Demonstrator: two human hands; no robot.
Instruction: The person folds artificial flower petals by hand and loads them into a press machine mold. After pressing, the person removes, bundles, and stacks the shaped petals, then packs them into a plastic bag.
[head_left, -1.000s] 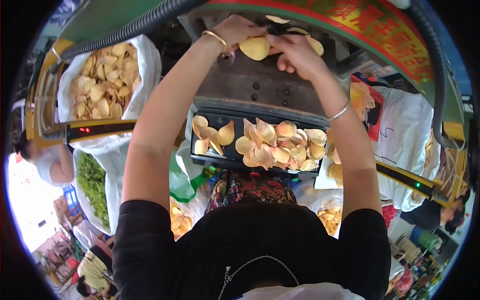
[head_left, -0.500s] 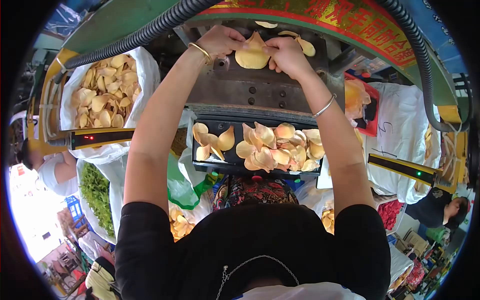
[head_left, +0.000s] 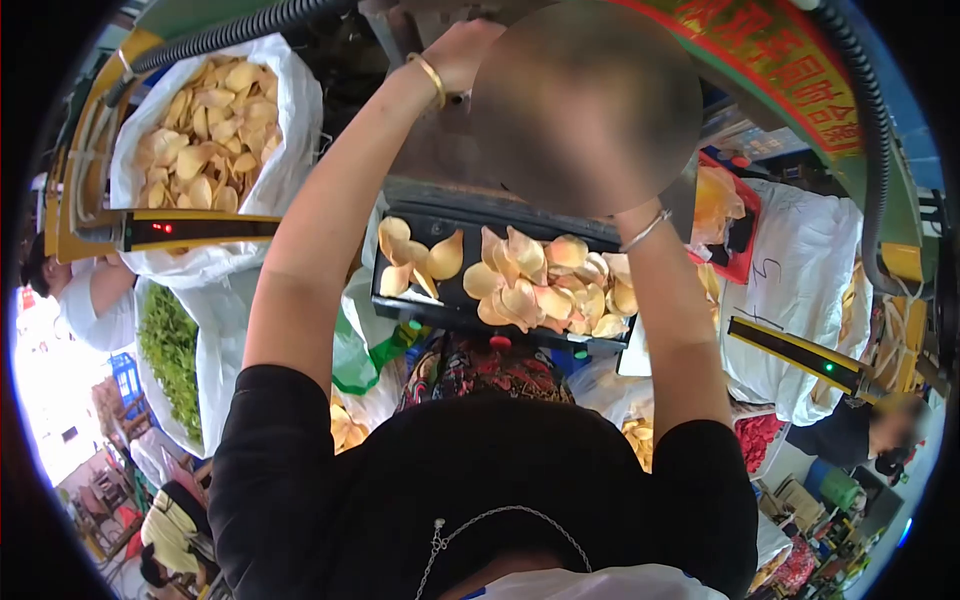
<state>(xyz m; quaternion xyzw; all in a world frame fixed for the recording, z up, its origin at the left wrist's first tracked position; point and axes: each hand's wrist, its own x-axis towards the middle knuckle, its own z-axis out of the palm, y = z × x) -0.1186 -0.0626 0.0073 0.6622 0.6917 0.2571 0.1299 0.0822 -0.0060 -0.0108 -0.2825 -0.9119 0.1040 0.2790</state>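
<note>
My left hand [head_left: 467,55] reaches over the dark metal bed of a machine [head_left: 440,150]. Its fingers look curled, but a round blurred patch hides their tips and whatever is between them. That same patch covers my right hand [head_left: 590,130], so only its rough shape shows and its fingers cannot be made out. Below the hands, a black tray [head_left: 455,300] holds pale yellow petals in two groups: a few petals [head_left: 445,255] on the left and a larger heap [head_left: 545,285] on the right.
A white sack of similar petals [head_left: 215,130] stands at left, above a bag of green pieces [head_left: 170,350]. Yellow-black sensor bars [head_left: 200,231] [head_left: 795,355] flank my arms. At right are a red crate [head_left: 740,260] and white sacks [head_left: 800,240]. Other people are at both sides.
Half a second ago both hands pinched a yellow petal on the metal bed; that spot is now blurred. The view has shifted, and my left hand appears higher in it.
</note>
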